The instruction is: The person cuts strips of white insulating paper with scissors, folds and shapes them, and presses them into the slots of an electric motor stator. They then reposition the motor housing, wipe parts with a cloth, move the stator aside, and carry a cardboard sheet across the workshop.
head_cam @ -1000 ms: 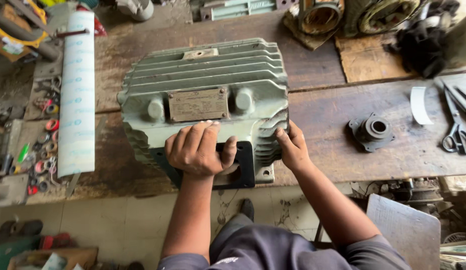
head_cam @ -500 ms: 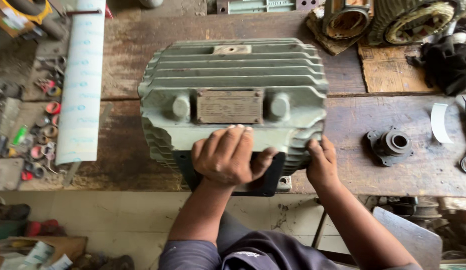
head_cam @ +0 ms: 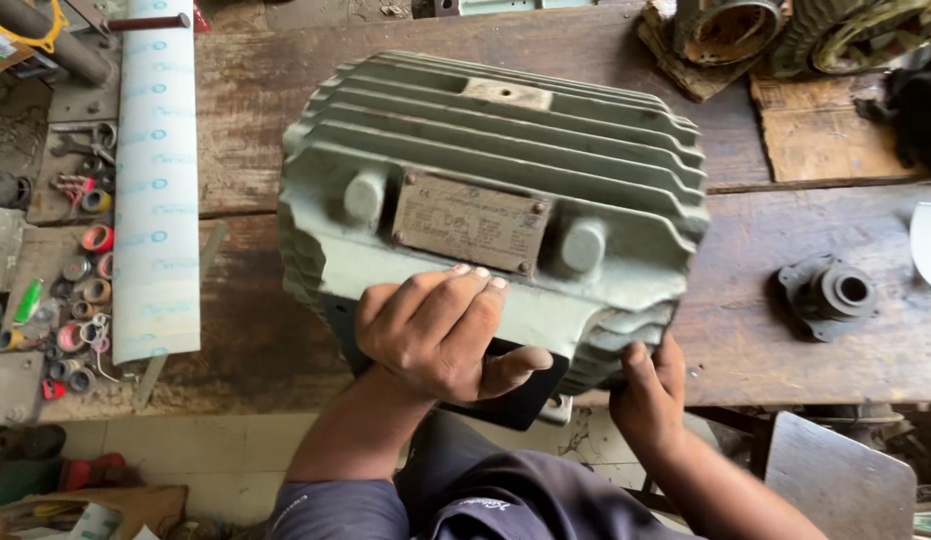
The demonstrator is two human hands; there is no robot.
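**Both hands on a finned motor housing at the bench edge**

Far left: a clutter of small tape rolls and rings (head_cam: 81, 290) on grey trays, with a spanner among them. Just beside it, a long white sheet roll (head_cam: 156, 190) laid lengthwise along the wooden workbench (head_cam: 256, 120).

Centre: a large pale-green motor housing (head_cam: 506, 160), ribbed with cooling fins, resting on the bench at its near edge and partly overhanging it. A dull metal nameplate (head_cam: 471, 222) riveted to the near face, flanked by two round bosses. Left hand (head_cam: 436, 335) laid flat over the lower near face, fingers spread up to just under the nameplate, thumb hooked across a black part (head_cam: 516, 400) beneath the casting; pressing and gripping, not clenched. Right hand (head_cam: 648, 385) curled around the lower right corner of the fins, fingers tucked behind and out of sight, grasping the housing.

Right: a small dark flanged bearing cap (head_cam: 831, 293) lying apart on the boards. Further back, a piece of cardboard (head_cam: 826, 125) and other motor bodies (head_cam: 856, 30) along the top edge. Below the bench, a grey stool seat (head_cam: 836, 480).
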